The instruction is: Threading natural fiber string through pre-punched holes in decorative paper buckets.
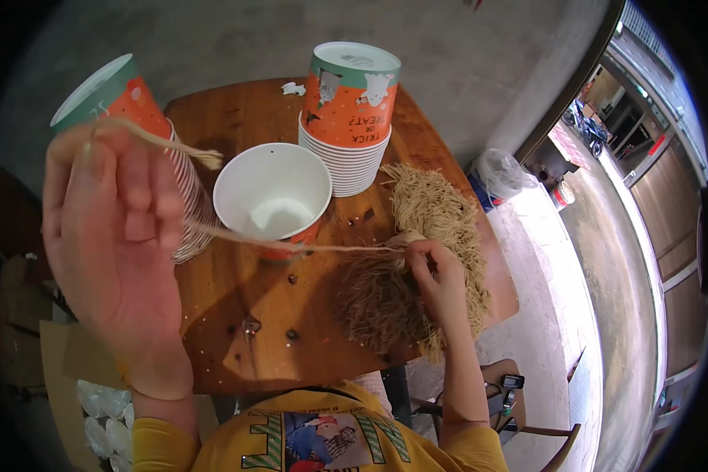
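Observation:
My left hand is raised at the left, close to the camera and slightly blurred. Its thumb and fingers are closed on a thin beige cord, whose frayed end sticks out to the right. The cord runs taut across the front of an upright white-lined paper bucket. At its other end my right hand pinches it where it meets a bundle of beige strings on the right of the table. Some of these strings hang in shadow below the right hand.
Upside-down stacks of orange and green paper buckets stand at the back and left of the wooden table. Dark bits and white specks lie on the tabletop. A cardboard box with clear plastic-wrapped items is lower left; a chair stands lower right.

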{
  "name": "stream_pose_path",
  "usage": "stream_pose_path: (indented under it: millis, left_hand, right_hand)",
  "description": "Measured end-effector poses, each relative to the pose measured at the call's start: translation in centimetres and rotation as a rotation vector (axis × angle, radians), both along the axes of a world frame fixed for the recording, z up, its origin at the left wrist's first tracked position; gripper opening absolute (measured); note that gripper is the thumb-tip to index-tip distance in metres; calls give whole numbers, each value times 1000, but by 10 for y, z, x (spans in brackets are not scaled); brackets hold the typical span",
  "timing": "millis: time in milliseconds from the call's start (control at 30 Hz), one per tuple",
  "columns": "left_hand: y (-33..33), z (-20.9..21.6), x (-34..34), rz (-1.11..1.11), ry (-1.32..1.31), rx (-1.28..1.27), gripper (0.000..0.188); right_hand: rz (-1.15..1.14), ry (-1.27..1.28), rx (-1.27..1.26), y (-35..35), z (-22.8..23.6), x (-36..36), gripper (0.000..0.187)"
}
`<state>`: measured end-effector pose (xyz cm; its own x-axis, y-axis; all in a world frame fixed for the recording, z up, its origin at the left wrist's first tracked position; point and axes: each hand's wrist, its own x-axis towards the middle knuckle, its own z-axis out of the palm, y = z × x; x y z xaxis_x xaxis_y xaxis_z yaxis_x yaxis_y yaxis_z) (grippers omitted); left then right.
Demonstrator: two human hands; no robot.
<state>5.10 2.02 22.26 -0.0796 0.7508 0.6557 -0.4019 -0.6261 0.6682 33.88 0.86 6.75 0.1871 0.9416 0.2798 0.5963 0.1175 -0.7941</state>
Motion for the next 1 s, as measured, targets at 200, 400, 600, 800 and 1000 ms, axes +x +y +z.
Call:
stream_pose_path:
  millis: [200,400,600,800,1000]
  left_hand:
    - [-4,-96,35,406,876,208,16]
    - [-17,-154,42,565,1030,175,16]
    - [-26,-179,32,496,1057,124,15]
    - [-32,-170,28,525,953,130,18]
    - [-11,-151,3,202,749,-361,23]
  right_hand:
    - [399,200,106,-35,29,-77,22]
    - [384,739,-195,-25,-2,-118,29]
    - [440,945,-410,-10,3,-122,23]
    - [436,767,-227,-4,-7,-123,22]
    - [501,315,-203,-1,-5,-116,13]
